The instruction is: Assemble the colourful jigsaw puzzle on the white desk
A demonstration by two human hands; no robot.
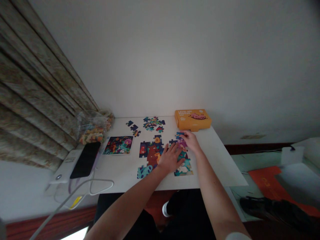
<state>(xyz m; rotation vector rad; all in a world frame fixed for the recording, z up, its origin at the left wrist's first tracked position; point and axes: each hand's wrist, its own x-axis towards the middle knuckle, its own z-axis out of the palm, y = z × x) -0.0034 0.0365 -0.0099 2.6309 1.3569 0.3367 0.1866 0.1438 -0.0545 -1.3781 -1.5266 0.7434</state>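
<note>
My left hand [170, 160] lies flat over the partly joined jigsaw puzzle, fingers spread, hiding its middle. To its left is a joined section with a brown bear [151, 154]; to its right runs a section with purple and teal pictures [185, 169]. My right hand [191, 141] pinches a blue puzzle piece [178, 134] at the top of that right section. Whether the piece is locked in I cannot tell. Several loose puzzle pieces [150, 126] lie in a heap farther back, and a few more loose pieces [134, 127] sit left of it. A picture card [118, 145] rests at the left.
An orange puzzle box [193, 120] stands at the back right of the white table [212, 160]. On the left are a black phone [86, 160], a clear bag of snacks [92, 130] and a white cable [102, 180]. A wall rises behind; a curtain [37, 80] hangs at left.
</note>
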